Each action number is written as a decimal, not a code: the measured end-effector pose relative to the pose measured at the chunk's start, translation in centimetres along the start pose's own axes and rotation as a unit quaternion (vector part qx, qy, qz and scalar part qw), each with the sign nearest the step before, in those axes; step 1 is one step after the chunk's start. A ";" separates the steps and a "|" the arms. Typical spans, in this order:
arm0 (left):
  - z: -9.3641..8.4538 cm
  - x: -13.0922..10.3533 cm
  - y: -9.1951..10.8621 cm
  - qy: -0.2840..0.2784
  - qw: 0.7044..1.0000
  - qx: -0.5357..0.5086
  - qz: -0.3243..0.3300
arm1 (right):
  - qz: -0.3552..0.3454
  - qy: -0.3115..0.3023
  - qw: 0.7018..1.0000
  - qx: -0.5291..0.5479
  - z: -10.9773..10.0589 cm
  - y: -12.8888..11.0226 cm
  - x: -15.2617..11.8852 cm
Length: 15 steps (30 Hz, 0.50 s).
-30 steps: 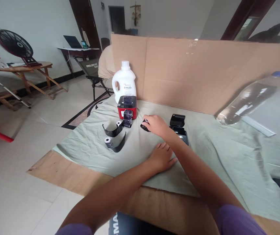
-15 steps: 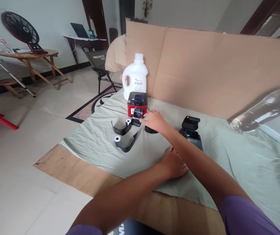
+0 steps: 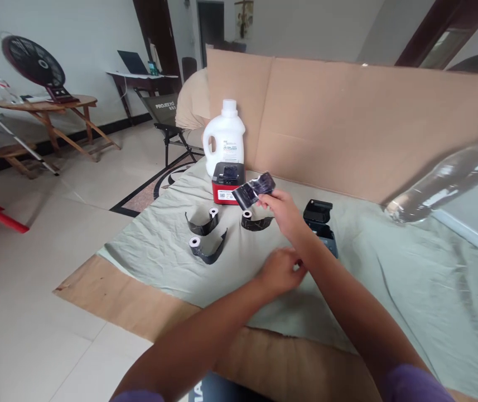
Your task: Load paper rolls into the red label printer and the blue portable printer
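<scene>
My right hand [image 3: 283,209] is closed on one end of a shiny black paper roll [image 3: 256,190], its loose strip pointing left, raised above the cloth. Just under it lies another black paper roll [image 3: 257,222] with a white core. Two similar rolls, a farther one [image 3: 203,224] and a nearer one [image 3: 208,250], rest to the left with their tails curling out. Below my right forearm, my left hand [image 3: 280,271] has curled fingers; their tips are partly hidden, and I cannot see anything in them. A small dark printer [image 3: 321,226] stands lid-up beyond my right forearm.
A red and black box-shaped device [image 3: 227,192] sits before a white jug [image 3: 225,142]. Behind stands a cardboard panel [image 3: 326,123]. A clear plastic-wrapped object [image 3: 435,192] lies at the right. A person in a beige top [image 3: 192,100] is behind the panel's left end.
My right hand has lifted the black paper roll from in front of the red device and brought it right. My left hand has risen off the cloth, fingers curling.
</scene>
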<state>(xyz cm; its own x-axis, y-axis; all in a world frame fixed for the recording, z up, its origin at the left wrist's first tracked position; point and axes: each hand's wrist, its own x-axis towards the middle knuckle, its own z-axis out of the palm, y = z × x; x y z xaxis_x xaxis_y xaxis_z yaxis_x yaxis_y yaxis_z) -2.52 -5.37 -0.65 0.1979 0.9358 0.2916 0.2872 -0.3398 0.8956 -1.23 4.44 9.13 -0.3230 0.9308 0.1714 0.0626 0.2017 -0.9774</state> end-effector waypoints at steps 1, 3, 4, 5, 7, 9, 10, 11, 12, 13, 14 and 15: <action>-0.4 0.1 0.1 0.044 0.997 -0.057 -0.005 | -0.001 0.008 1.000 0.031 -1.5 -0.3 -1.2; -1.4 0.4 0.5 0.123 0.972 -0.202 -0.005 | 0.002 0.028 0.997 0.076 -4.5 -0.5 -3.8; -1.8 0.6 0.8 0.146 0.951 -0.272 -0.003 | 0.005 0.038 0.995 0.088 -5.8 -0.4 -5.2; -2.1 0.8 1.3 0.152 0.934 -0.323 0.001 | 0.010 0.043 0.995 0.092 -7.0 -0.2 -6.5; -2.5 1.2 2.2 0.134 0.924 -0.358 0.004 | 0.026 0.041 0.995 0.088 -8.8 0.5 -9.2; -2.4 1.3 3.0 0.110 0.938 -0.330 -0.008 | 0.046 0.032 0.994 0.091 -9.9 1.4 -11.4; -2.2 1.3 3.3 0.097 0.946 -0.309 -0.018 | 0.053 0.032 0.993 0.097 -10.3 1.9 -12.4; -2.0 1.3 3.4 0.085 0.953 -0.289 -0.027 | 0.058 0.036 0.992 0.103 -10.6 2.4 -13.1; -1.7 1.2 3.5 0.075 0.959 -0.272 -0.033 | 0.061 0.043 0.991 0.107 -10.8 2.8 -13.7; -1.3 1.2 3.4 0.066 0.963 -0.258 -0.036 | 0.064 0.053 0.991 0.109 -11.0 3.1 -14.1; -1.0 1.2 3.4 0.061 0.967 -0.245 -0.039 | 0.067 0.063 0.990 0.107 -11.3 3.4 -14.3; -0.8 1.2 3.3 0.060 0.969 -0.234 -0.042 | 0.067 0.070 0.990 0.102 -11.5 3.5 -14.3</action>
<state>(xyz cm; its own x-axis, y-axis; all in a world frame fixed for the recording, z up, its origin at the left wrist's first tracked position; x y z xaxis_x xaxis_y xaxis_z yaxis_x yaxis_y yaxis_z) -2.04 -5.35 2.93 0.0737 0.9721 0.2227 -0.1648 -0.2084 0.9641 14.48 -4.69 4.63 -0.1896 0.9811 0.0392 -0.0995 0.0206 -0.9948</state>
